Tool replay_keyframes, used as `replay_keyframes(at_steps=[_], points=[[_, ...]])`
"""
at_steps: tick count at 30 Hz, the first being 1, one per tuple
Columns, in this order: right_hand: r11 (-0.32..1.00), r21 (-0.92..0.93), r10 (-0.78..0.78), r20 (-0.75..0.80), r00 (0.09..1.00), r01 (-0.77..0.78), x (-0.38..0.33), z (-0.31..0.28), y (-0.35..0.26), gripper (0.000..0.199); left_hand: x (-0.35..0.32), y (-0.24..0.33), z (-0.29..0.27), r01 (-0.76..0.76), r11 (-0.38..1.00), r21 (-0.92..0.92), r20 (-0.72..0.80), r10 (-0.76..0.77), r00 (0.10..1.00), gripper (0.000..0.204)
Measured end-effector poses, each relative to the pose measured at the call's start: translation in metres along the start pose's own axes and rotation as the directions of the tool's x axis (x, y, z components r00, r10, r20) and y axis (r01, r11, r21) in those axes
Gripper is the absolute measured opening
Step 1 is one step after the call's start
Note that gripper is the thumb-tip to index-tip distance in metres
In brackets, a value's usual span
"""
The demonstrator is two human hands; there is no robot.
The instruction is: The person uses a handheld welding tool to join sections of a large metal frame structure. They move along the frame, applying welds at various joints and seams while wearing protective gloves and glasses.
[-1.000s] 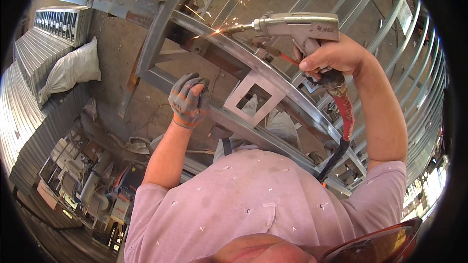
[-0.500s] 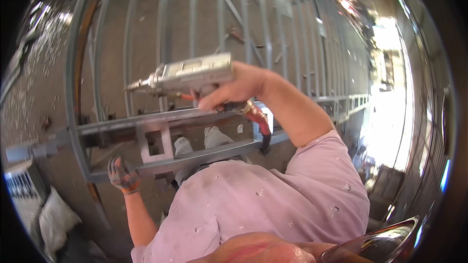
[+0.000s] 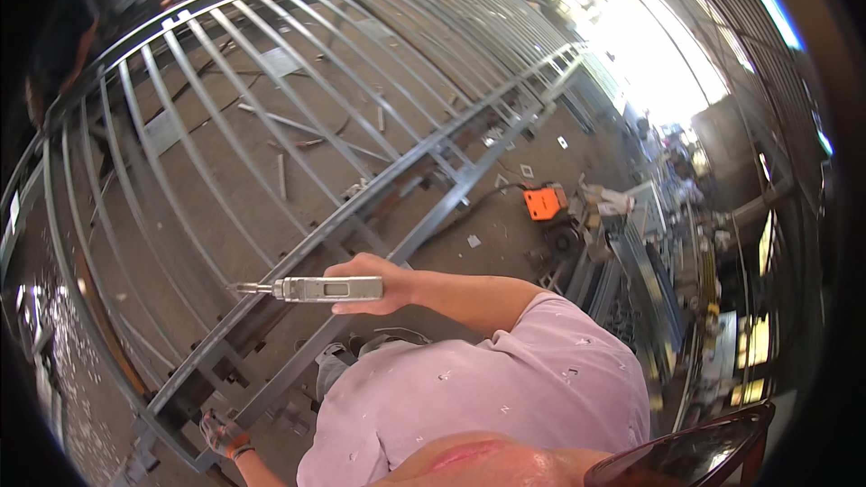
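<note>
My bare right hand grips a silver welding gun. Its thin nozzle points left, over the near rail of a large grey metal frame with many parallel bars. The gun's handle is hidden under the hand. My left hand, in a grey and orange work glove, is closed on the frame's outer tube near its lower left corner. Short crosspieces join the two near rails between my hands.
An orange wheeled machine stands right of the frame. Metal profiles lie stacked beyond it. Offcuts lie on the floor under the bars. At the upper left a person in dark clothing stands beside the frame.
My view has turned, so the frame now runs diagonally and more of the workshop shows. The welding gun sits lower, nearer the near rail. My left hand stays at the frame's corner.
</note>
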State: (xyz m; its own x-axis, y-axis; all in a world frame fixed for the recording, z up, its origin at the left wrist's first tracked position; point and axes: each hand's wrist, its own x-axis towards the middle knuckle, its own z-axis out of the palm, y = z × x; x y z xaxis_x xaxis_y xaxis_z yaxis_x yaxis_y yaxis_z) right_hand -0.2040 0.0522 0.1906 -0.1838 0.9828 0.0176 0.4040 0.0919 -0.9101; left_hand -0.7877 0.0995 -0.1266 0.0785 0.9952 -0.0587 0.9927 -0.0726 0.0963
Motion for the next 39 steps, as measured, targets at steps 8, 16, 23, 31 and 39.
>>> replay_keyframes(at_steps=[8,16,23,31,39], points=[[1.0,0.01,0.027,-0.228,0.973,-0.025,-0.117,0.008,0.026,0.028,0.032,0.011,-0.014,-0.02,0.832,0.554,0.419,-0.258,0.871,0.045],[0.953,-0.173,0.18,-0.336,0.924,-0.248,-0.173,0.019,0.018,0.022,0.016,0.041,-0.034,-0.052,0.913,0.405,0.245,-0.054,0.968,0.045],[0.962,-0.154,0.183,-0.256,0.949,-0.227,-0.11,0.093,0.017,0.027,0.029,0.029,-0.039,0.181,0.958,-0.222,-0.114,-0.21,0.971,0.031],[0.882,-0.461,0.105,-0.015,0.994,-0.1,-0.037,0.129,-0.002,0.022,0.006,0.087,-0.083,0.154,0.964,-0.217,-0.125,-0.184,0.975,0.025],[0.704,-0.708,0.118,0.04,0.992,-0.055,0.003,0.183,0.031,0.031,0.01,0.097,-0.089,0.115,0.963,-0.243,-0.168,-0.158,0.973,0.026]])
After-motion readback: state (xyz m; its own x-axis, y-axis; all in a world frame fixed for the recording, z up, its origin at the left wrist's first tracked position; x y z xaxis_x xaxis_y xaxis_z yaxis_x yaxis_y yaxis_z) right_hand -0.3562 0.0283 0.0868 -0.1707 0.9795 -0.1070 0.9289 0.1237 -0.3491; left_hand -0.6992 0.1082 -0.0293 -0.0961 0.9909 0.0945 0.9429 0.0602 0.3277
